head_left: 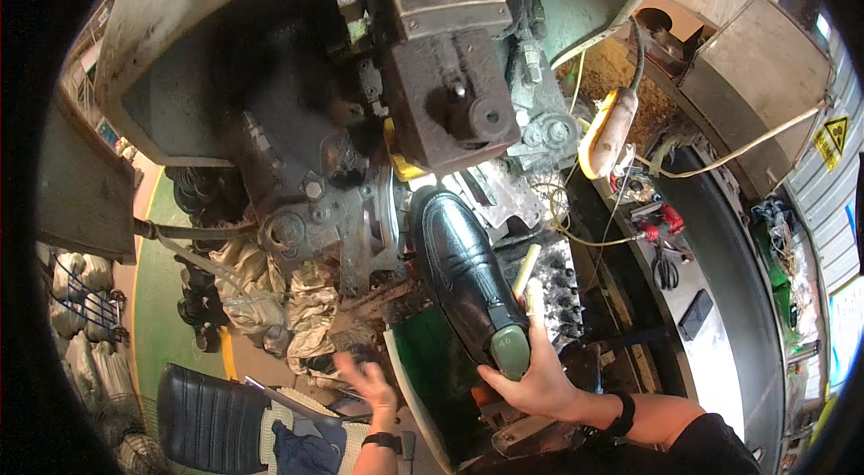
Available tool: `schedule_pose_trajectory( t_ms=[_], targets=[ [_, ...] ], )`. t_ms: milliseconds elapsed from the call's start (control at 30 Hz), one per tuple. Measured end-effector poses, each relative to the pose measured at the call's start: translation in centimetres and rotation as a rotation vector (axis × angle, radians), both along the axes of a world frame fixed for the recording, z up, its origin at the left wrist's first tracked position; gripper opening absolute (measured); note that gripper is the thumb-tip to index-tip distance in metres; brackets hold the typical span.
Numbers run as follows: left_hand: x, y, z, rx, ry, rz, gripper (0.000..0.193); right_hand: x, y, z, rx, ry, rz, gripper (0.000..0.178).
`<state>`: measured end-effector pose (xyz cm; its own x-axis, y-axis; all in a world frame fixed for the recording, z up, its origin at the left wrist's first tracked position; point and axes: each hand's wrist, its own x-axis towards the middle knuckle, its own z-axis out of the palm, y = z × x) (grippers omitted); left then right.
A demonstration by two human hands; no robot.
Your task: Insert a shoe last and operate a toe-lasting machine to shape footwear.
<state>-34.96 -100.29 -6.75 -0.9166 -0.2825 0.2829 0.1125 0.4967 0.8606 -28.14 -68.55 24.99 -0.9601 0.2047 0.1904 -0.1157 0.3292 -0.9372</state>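
Observation:
A black leather shoe point(457, 257) lies tilted under the machine head, its toe pointing up toward the metal parts. The green end of a shoe last point(510, 352) shows in its opening. Around that heel end is my right hand point(544, 376), closed on the shoe, thumb below and a pale-wrapped finger along the side. Beside this finger stands a pale yellow rod point(526, 270). My left hand point(371, 387) is apart from the shoe at the lower left, fingers spread and holding nothing.
A heavy dark machine block point(454, 97) hangs just above the toe, with metal arms point(315, 228) on the left. A yellow-sided lamp point(608, 133) hangs at right. Beyond is a grey shelf point(697, 345) with a red tool point(664, 221). A black chair point(211, 416) stands lower left.

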Motion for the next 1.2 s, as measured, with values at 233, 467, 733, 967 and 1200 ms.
schedule_pose_trajectory(
  t_ms=[233,467,733,967,1200],
  targets=[
    [4.6,-1.7,-8.1,0.437,-0.788,0.529,0.065,0.0,0.4,-0.4,0.092,0.023,0.013,0.109],
    [4.6,-0.3,-7.7,0.489,-0.824,0.522,0.071,0.1,0.4,-0.4,0.112,0.048,0.015,0.112],
    [0.9,4.9,16.5,0.361,0.043,0.030,0.046,0.3,2.4,0.7,0.001,0.064,0.161,0.113],
    [5.2,20.3,31.0,0.322,-0.038,-0.557,0.084,0.8,9.8,-1.3,-0.127,0.025,0.096,0.050],
    [6.3,26.5,31.1,0.036,0.117,-0.276,0.107,0.6,13.5,-6.9,0.292,-0.093,0.047,0.037]
  ],
)
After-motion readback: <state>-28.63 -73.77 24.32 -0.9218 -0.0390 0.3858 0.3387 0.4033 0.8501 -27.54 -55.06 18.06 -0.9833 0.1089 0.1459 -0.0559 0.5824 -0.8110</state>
